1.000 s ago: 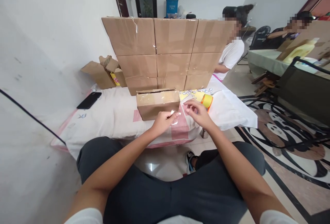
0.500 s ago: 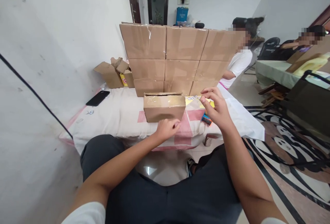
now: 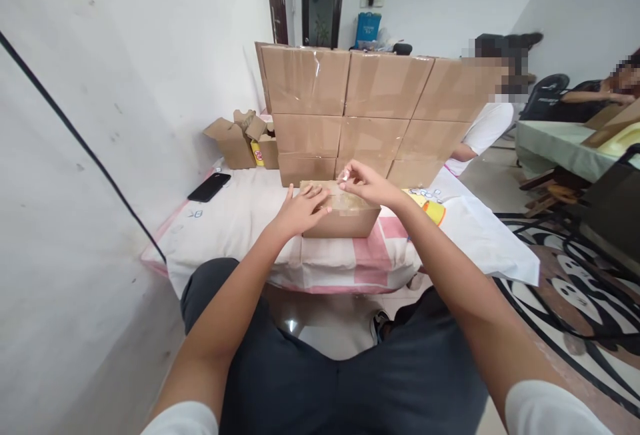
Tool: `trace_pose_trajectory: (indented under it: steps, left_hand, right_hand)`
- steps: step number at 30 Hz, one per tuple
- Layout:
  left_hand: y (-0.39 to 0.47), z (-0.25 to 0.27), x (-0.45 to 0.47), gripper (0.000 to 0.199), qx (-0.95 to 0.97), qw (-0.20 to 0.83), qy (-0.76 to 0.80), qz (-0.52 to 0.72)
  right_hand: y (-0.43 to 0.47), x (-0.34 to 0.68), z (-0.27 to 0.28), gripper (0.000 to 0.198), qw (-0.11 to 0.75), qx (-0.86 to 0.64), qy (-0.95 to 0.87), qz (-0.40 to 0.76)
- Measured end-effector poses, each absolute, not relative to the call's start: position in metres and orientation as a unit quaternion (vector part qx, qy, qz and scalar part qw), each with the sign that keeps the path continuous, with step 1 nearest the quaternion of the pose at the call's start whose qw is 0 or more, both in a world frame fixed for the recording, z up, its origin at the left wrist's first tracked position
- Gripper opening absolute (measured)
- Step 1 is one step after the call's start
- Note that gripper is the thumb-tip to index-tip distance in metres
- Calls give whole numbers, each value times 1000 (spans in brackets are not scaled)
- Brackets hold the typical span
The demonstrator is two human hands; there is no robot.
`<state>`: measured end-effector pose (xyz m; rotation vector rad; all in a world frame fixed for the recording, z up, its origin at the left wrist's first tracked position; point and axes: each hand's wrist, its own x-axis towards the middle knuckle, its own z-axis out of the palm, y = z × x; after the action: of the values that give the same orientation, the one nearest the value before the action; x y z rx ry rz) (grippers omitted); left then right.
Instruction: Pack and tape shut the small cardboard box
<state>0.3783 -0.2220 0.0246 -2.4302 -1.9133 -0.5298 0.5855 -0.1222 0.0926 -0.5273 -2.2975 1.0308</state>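
Note:
A small cardboard box (image 3: 343, 225) sits on the cloth-covered table, with shiny clear tape across its top. My left hand (image 3: 303, 209) lies on the box's left top part, fingers spread and stretched out. My right hand (image 3: 366, 183) is above the far side of the top, thumb and fingers pinched on a small whitish, see-through bit that looks like clear tape (image 3: 345, 176). Just behind stands a wall of taped cardboard boxes (image 3: 375, 135). To the right, partly behind my forearm, is a yellow round object (image 3: 435, 211).
A black phone (image 3: 210, 187) lies on the left of the tablecloth (image 3: 250, 221). Behind it are opened cardboard boxes (image 3: 233, 145) and a yellow container (image 3: 257, 153). A person in a white sleeve (image 3: 490, 129) is behind the box wall. Another table (image 3: 555, 141) stands at right.
My left hand has moved from the box's front onto its top and spread out. My right hand has moved left to the box top and pinched. The view has shifted left.

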Motion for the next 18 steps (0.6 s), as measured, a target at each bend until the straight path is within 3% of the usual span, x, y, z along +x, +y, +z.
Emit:
trace_pose_trajectory:
  steps: [9, 15, 18]
  left_hand:
    - [-224, 29, 377, 86, -779, -14, -605, -166]
    - [-220, 21, 392, 83, -719, 39, -659, -219]
    - [-220, 17, 396, 83, -719, 54, -655, -229]
  right_hand:
    - [-90, 561, 52, 34, 256, -201, -816, 478]
    - [-89, 560, 47, 33, 277, -228, -820, 446]
    - [-86, 559, 46, 25, 283, -272, -840, 375]
